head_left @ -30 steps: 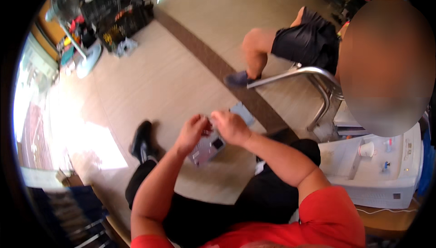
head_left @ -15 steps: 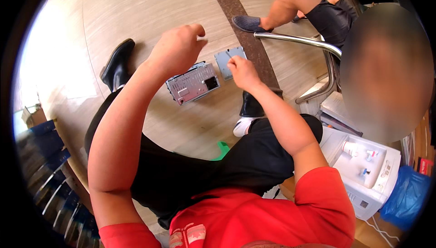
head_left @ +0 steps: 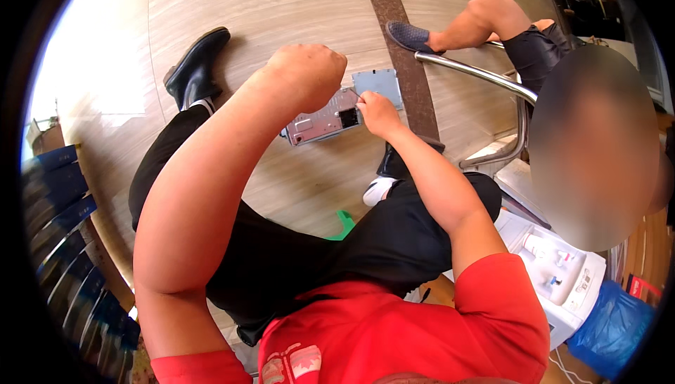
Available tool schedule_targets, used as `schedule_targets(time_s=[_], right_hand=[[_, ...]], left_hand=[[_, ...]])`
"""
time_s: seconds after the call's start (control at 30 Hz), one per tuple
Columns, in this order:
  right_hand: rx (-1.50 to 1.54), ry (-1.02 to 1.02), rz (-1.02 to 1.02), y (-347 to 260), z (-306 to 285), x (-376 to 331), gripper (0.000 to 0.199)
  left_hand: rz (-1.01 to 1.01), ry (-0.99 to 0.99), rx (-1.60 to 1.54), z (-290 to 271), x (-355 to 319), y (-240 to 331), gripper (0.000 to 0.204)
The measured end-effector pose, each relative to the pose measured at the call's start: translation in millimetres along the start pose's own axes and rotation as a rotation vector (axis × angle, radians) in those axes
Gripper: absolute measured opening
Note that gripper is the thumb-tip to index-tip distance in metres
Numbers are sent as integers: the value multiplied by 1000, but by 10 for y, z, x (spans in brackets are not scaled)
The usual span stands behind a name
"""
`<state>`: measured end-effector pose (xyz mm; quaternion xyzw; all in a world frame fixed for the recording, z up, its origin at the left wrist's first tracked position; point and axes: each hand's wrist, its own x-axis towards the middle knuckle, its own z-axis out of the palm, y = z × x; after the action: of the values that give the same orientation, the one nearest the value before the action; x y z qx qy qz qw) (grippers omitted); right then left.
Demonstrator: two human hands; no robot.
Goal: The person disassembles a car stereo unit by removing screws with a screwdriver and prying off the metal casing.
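Observation:
A grey metal box, like a bare electronics chassis with a dark socket in one face, hangs above the wooden floor in front of my knees. My left hand is closed in a fist over its upper left end and holds it. My right hand pinches a thin tool whose tip touches the box's right end. A flat blue-grey plate shows just behind the box; whether it is joined to the box I cannot tell. My black-trousered legs lie below.
Another person sits at the right on a chrome-framed chair, one grey shoe on the floor's brown stripe. A white appliance and a blue bag stand lower right. Blue crates are stacked left. A green object shows by my leg.
The view has tipped down and closer to my lap. My left forearm has risen toward the camera; both hands stay at the metal box.

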<state>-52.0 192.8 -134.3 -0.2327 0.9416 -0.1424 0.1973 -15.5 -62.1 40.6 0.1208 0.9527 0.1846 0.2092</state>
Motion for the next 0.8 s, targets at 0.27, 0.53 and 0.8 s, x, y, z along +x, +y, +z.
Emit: schedule_targets(time_s=[0.27, 0.53, 0.8], right_hand=[[-79, -14, -15, 6, -45, 43, 17], [-81, -31, -7, -27, -70, 34, 16], [-56, -40, 49, -36, -35, 58, 19]], left_hand=[[6, 1, -6, -36, 12, 20, 18], [13, -5, 10, 2, 34, 7, 20], [-5, -38, 16, 13, 33, 18, 20]])
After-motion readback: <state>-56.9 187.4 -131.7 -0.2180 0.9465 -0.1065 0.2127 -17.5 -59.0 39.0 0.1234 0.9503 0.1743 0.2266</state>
